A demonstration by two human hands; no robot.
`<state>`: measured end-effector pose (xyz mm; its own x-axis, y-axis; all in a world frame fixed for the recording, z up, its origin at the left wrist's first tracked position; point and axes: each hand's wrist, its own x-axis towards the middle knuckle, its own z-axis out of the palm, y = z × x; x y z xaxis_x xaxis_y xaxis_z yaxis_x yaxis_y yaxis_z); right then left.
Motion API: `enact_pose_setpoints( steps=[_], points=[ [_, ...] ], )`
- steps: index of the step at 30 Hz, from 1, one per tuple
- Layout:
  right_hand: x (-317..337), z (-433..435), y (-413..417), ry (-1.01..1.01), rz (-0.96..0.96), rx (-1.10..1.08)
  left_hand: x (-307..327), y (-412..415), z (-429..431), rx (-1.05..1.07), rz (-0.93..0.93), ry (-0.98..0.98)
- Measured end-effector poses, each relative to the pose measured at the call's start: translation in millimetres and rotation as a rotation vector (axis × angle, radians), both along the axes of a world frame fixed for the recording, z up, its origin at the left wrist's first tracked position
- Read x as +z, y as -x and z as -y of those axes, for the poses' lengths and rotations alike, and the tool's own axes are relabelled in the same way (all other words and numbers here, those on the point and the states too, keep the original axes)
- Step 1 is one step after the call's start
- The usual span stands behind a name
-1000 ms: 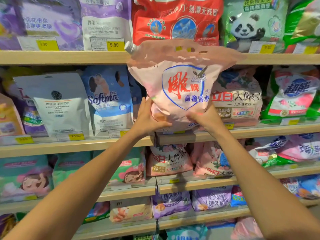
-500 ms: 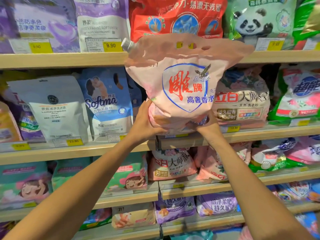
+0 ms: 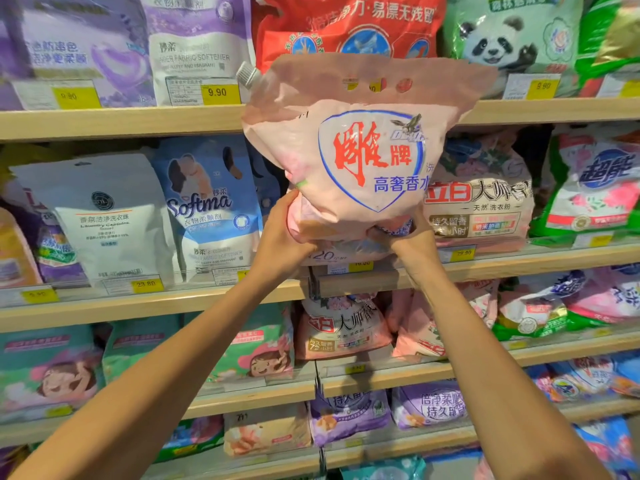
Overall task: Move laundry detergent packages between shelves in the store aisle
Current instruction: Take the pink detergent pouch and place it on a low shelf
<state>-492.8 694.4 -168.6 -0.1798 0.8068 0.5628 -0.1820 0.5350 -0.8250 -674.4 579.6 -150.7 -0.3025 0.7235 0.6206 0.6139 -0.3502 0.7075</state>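
A large pink detergent pouch (image 3: 353, 150) with a blue shield logo, red characters and a grey screw cap at its top left is held upright in front of the second shelf. My left hand (image 3: 280, 233) grips its lower left corner. My right hand (image 3: 412, 244) supports its bottom right, fingers partly hidden under the pouch. The pouch's base hovers just above the wooden shelf edge (image 3: 346, 282), and its top overlaps the upper shelf's front.
A white capsule pouch (image 3: 104, 216) and a blue Softma pouch (image 3: 211, 209) stand left of the held pouch. A pink-and-beige bag (image 3: 485, 206) sits right behind it. Above are a red bag (image 3: 346, 26) and a panda bag (image 3: 498, 39). Lower shelves hold several more bags.
The pouch has risen slightly and shifted a little right. My right hand has slid further under its bottom. The view has tilted up a bit.
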Motion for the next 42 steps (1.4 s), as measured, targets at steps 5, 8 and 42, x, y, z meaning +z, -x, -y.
enact_pose_setpoints(
  steps=[5, 8, 42],
  points=[
    [3, 8, -4, 0.004, 0.001, 0.002, 4, -6, 11, -0.011, 0.022, -0.014],
    [6, 14, -8, 0.019, 0.004, 0.018, 6, -10, 17, 0.007, 0.035, 0.007],
    [-43, 89, -331, 0.15, 0.17, 0.013, -61, -318, 73, -0.051, 0.15, 0.135]
  ],
)
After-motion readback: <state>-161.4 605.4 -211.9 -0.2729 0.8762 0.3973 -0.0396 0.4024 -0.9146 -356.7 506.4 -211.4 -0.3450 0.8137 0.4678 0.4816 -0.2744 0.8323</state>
